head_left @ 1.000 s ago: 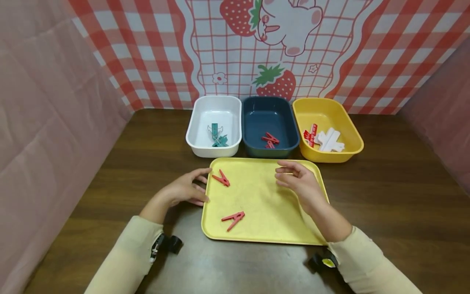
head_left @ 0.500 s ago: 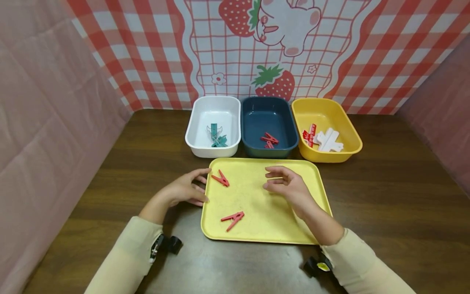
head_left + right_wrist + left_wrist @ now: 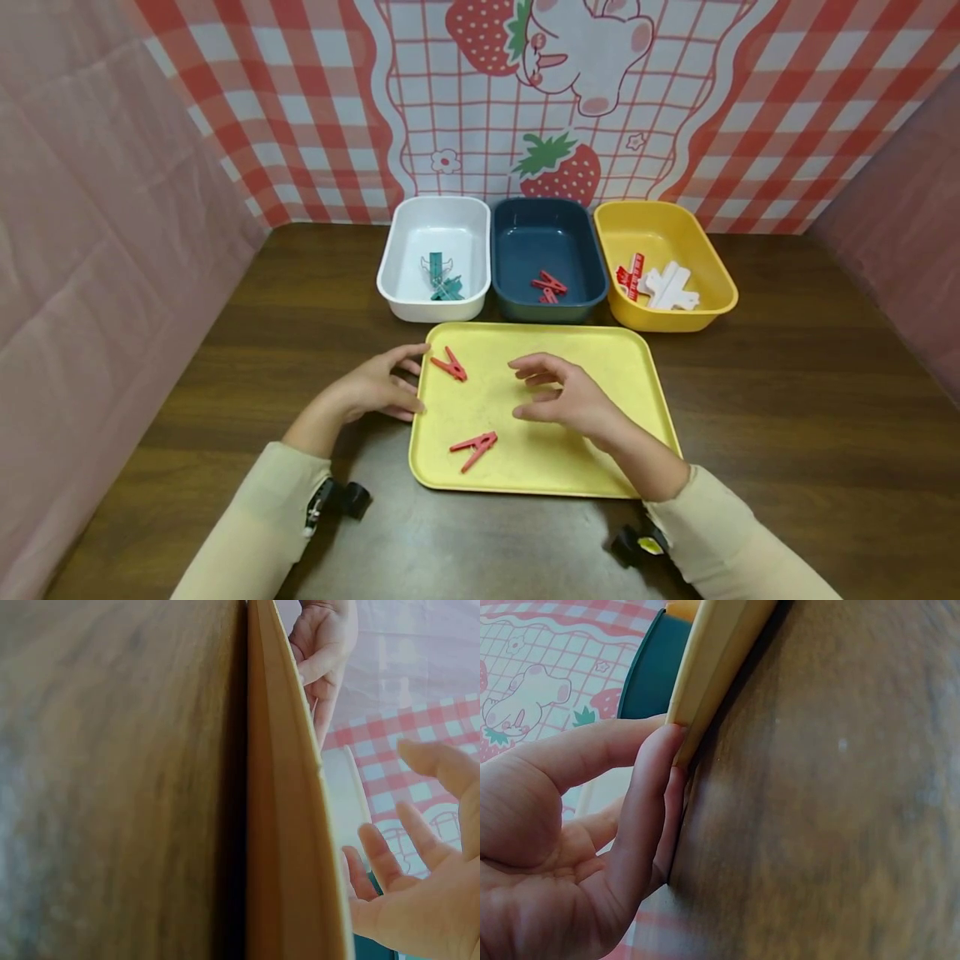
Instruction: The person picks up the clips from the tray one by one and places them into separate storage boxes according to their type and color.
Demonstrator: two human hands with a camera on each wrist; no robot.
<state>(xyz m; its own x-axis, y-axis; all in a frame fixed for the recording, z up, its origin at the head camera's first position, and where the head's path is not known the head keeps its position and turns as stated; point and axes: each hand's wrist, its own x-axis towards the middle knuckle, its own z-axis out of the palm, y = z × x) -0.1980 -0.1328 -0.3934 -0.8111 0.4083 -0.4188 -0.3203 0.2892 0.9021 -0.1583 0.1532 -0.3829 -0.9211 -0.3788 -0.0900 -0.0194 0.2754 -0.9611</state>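
A yellow tray [image 3: 603, 358] lies on the table, bearing two red clothespins: one clothespin [image 3: 452, 365] near its upper left corner, the other clothespin [image 3: 477, 448] lower down. My left hand [image 3: 373, 386] rests at the tray's left edge; in the left wrist view, fingertips [image 3: 667, 735] touch the rim. Over the middle of the tray hovers my right hand [image 3: 573, 400], its fingers spread apart and holding nothing, to the right of both clothespins. The right wrist view also shows this hand [image 3: 435, 892] with thumb and fingers apart.
Behind the tray stand three bins side by side: a white bin [image 3: 397, 275] with teal binder clips, a dark blue bin [image 3: 525, 229] with red clothespins, and a yellow bin [image 3: 712, 275] with red and white clips. A checked cloth [image 3: 315, 108] hangs behind.
My right hand has moved left and toward me over the tray, from its right side to the middle, its fingers opening wider. My left hand has stayed at the tray's edge.
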